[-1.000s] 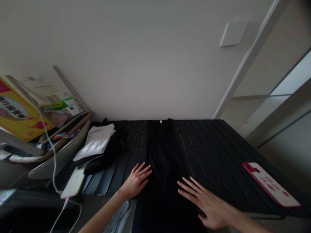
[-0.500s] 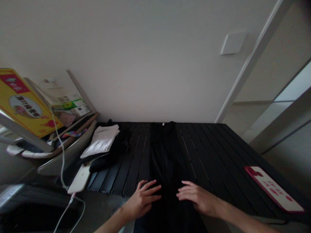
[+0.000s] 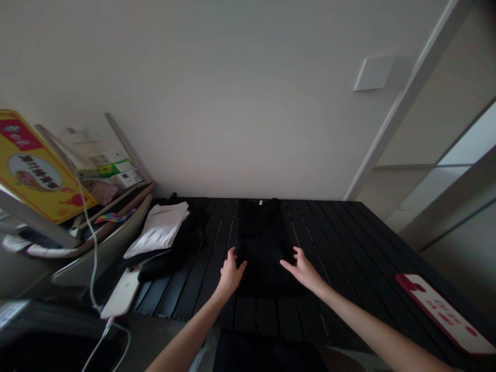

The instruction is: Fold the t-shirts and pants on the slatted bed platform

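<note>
A black garment [image 3: 263,248] lies folded on the slatted black table, a small white label showing at its far end. Along its left edge rests my left hand [image 3: 231,271], thumb pointing inward and fingers curved apart from it. My right hand [image 3: 303,268] is at the right edge in a mirrored pose, thumb and fingers spread. Both hands are at or very near the cloth; dark fabric hides the exact contact. Neither visibly pinches it.
On the left are a stack of folded clothes with a white cloth [image 3: 160,227] on top, a white phone [image 3: 122,292] on a charging cable, and a bin with a yellow box [image 3: 42,170]. A red-and-white phone-shaped item [image 3: 445,312] lies right. The wall [image 3: 248,103] borders the table's back.
The garment's near part has been folded away from me, so it is shorter and bare slats show in front. Both hands have moved farther forward, to its sides.
</note>
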The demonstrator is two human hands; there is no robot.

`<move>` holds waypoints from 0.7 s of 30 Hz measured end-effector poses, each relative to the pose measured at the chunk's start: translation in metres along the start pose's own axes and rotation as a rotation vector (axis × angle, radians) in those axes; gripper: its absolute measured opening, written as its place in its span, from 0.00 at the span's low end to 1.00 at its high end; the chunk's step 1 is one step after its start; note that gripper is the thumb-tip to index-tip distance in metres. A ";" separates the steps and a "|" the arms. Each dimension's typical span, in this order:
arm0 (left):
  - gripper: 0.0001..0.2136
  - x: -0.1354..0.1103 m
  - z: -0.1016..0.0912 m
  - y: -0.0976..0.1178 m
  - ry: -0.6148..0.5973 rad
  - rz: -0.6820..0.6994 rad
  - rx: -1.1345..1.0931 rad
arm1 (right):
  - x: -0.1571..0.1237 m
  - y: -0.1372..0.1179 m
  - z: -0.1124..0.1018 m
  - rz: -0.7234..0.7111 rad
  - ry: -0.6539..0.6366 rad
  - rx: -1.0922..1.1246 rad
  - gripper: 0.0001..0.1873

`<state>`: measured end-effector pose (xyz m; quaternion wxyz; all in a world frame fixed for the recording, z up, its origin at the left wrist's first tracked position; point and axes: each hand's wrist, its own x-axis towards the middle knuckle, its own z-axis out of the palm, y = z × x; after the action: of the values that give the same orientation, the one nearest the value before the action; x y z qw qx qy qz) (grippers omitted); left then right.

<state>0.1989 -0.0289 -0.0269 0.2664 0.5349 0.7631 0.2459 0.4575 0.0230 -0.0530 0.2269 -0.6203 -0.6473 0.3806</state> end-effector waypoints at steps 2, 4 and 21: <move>0.27 0.007 0.005 0.004 0.004 -0.041 0.008 | 0.006 -0.007 0.006 0.010 0.042 -0.032 0.45; 0.27 0.012 0.009 0.007 -0.001 -0.038 -0.041 | 0.012 -0.013 0.011 -0.021 0.066 -0.016 0.40; 0.37 0.160 -0.039 0.092 0.195 0.385 -0.487 | 0.158 -0.108 -0.047 -0.389 0.418 -0.020 0.29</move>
<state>0.1903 0.1474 0.0401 0.2607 0.5640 0.5885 0.5172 0.4055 0.1934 0.0309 0.4180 -0.5515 -0.6971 0.1875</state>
